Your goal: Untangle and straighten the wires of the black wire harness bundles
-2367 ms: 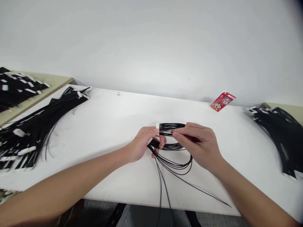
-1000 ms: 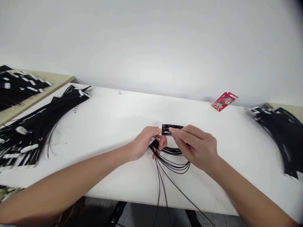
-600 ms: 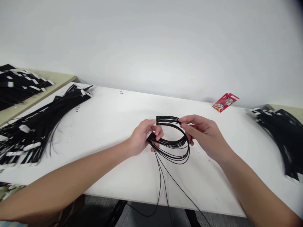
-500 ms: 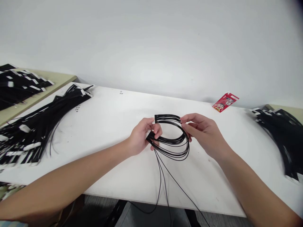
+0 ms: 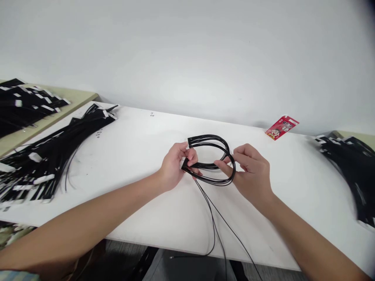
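Observation:
A looped bundle of black wires (image 5: 212, 181), a wire harness with white connectors at its ends, is held above the white table. My left hand (image 5: 177, 166) is closed round both connector ends, with one white connector (image 5: 188, 143) showing above the fingers and the other beside the palm. At the right of the loop, my right hand (image 5: 249, 166) pinches the wires where they bend, its thumb inside the loop. Several loose black wires (image 5: 213, 218) hang down from my left hand past the table's front edge, one ending in a small tip.
Piles of black wire harnesses lie at the left on the table (image 5: 64, 140), on a beige surface (image 5: 84, 96) behind it, and at the right (image 5: 348, 168). A red packet (image 5: 281, 127) lies near the wall at the back right.
The right hand has shifted onto the loop's bend and its thumb now reaches inside the loop. The wires are gathered more closely, and the hanging wires have swung right.

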Tool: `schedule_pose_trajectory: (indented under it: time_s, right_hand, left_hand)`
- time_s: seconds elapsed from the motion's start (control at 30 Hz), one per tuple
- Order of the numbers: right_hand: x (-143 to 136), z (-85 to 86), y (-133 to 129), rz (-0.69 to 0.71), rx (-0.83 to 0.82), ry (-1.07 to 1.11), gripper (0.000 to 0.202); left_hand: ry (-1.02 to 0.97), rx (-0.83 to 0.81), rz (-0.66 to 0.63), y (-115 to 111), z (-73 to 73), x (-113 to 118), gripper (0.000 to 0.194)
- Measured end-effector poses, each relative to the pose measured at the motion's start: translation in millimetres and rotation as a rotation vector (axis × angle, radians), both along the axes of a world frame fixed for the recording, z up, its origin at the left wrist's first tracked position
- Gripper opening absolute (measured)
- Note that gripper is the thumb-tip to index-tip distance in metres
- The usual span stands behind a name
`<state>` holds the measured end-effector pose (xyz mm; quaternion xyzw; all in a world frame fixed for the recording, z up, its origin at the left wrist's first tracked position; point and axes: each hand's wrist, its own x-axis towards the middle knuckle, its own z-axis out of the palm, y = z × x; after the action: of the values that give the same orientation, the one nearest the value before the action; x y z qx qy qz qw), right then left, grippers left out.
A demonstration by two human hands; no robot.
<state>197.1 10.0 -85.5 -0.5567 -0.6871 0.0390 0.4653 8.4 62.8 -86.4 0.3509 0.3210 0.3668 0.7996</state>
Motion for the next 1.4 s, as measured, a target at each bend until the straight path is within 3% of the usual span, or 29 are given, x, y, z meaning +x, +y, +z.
schedule_pose_trajectory:
  time_s: [0.23, 0.43, 0.53, 0.73, 0.9, 1.27, 1.33, 1.4]
  right_hand:
    - [-15.6, 9.0, -19.5, 0.113, -0.127, 0.068, 0.012]
    - [-19.6, -3.1, -19.1, 0.320, -0.531, 0.242, 0.005]
    - [-22.8, -11.3, -18.3, 0.345, -0.612, 0.319, 0.010]
    - [-27.5, -12.1, -17.5, 0.383, -0.599, 0.378, 0.007]
    - [-27.7, -11.3, -18.4, 0.319, -0.567, 0.455, 0.007]
    - [-24.6, -9.2, -21.3, 0.264, -0.250, 0.134, 0.009]
    - [-23.2, -7.0, -21.7, 0.266, -0.329, 0.193, 0.008]
    - [-21.3, -1.7, -21.0, 0.310, -0.527, 0.379, 0.008]
  left_hand:
    - [0.019, 0.110, 0.114, -1.9, 0.0, 1.2, 0.036]
    - [0.037, 0.193, 0.149, -6.1, 0.3, 1.4, 0.037]
    - [0.028, 0.222, 0.149, -8.7, 0.3, 2.0, 0.037]
    - [0.000, 0.268, 0.134, -9.4, -2.7, 2.9, 0.039]
    - [-0.033, 0.291, 0.140, -10.0, -3.7, 1.9, 0.038]
    - [-0.059, 0.268, 0.168, -11.7, -0.6, 3.3, 0.039]
    - [-0.053, 0.245, 0.179, -12.1, 1.8, 3.7, 0.039]
    - [-0.052, 0.205, 0.184, -12.4, 3.8, 3.9, 0.037]
